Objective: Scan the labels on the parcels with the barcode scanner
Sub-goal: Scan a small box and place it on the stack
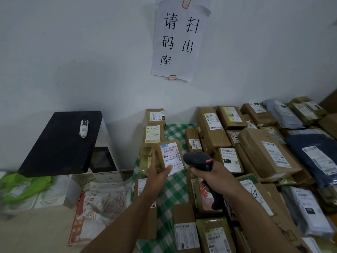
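Far to the left of the green checked cloth, a green bag lay slumped on the floor. Nearer the cloth stood a black-topped machine with a white tube lying on its lid. A white unit with a dark screen sat between that machine and the cloth's left edge. Below it, just left of the cloth, a printed sack lay flat.

Over the cloth's left side the person's left hand gripped a small parcel in brown wrapping and held it up off the cloth. The fingers were behind it and the thumb lay on the lower edge of its label, which faced the person. High on the wall above the cloth hung a paper notice with large black characters.

Over the middle of the cloth was the barcode scanner, black with a red trigger. Its head was turned left towards the label, close to it but not touching. The right hand was wrapped round its handle.

To the right of the cloth, brown parcels lay heaped, most with their labels up. More of them edged the cloth's near and far sides. A dark blue bag lay among those furthest right.
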{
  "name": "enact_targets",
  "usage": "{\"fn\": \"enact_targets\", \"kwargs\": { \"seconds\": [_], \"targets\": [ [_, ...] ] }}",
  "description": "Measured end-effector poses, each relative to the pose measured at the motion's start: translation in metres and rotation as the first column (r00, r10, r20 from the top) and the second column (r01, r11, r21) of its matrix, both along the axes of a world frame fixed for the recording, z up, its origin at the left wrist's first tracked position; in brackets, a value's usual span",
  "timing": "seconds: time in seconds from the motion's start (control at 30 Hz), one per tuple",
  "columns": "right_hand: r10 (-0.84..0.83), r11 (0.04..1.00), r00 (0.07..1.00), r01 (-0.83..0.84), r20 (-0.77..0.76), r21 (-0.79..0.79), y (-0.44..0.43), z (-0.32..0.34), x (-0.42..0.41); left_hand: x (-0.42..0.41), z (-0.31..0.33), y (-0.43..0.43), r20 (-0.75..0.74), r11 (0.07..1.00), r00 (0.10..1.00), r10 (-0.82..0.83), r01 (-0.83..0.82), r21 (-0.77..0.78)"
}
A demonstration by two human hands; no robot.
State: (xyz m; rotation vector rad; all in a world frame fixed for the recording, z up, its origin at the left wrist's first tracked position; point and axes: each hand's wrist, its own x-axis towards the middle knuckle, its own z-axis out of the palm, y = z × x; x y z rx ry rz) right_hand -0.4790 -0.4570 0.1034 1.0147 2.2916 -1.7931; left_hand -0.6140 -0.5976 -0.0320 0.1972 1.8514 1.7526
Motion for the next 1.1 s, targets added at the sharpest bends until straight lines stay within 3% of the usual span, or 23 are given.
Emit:
{"fn": "enact_targets", "kwargs": {
  "seconds": [0.13, 0.2, 0.47, 0.67, 0.83, 1.1],
  "targets": [
    [-0.013, 1.000, 1.000, 0.013, 0.010, 0.010, 0.001, -0.005, -0.001, -0.002, -0.012, -0.019, 0.087, 0.989, 0.985, 0.147, -0.144, -0.040],
    [0.005, 0.999, 0.999, -0.006, 0.040, 0.032, 0.000, -0.009, -0.003, -0.004, -0.016, -0.028, 0.122, 0.983, 0.980, 0.157, -0.143, -0.113],
    [0.086, 0.996, 0.990, -0.087, 0.109, 0.005, -0.007, -0.023, -0.020, -0.035, -0.047, -0.023, 0.262, 0.941, 0.905, 0.335, -0.307, -0.142],
    [0.092, 0.996, 0.986, -0.092, 0.138, -0.004, -0.003, -0.029, -0.029, -0.027, -0.049, 0.003, 0.265, 0.886, 0.846, 0.463, -0.436, -0.157],
    [0.077, 0.997, 0.984, -0.078, 0.163, -0.003, 0.001, -0.039, -0.033, -0.034, -0.049, 0.012, 0.286, 0.879, 0.833, 0.474, -0.429, -0.208],
    [0.036, 0.999, 0.988, -0.030, 0.149, -0.040, 0.006, -0.051, -0.025, -0.043, -0.048, 0.010, 0.032, 0.876, 0.914, 0.405, -0.378, -0.300]
  ]
}}
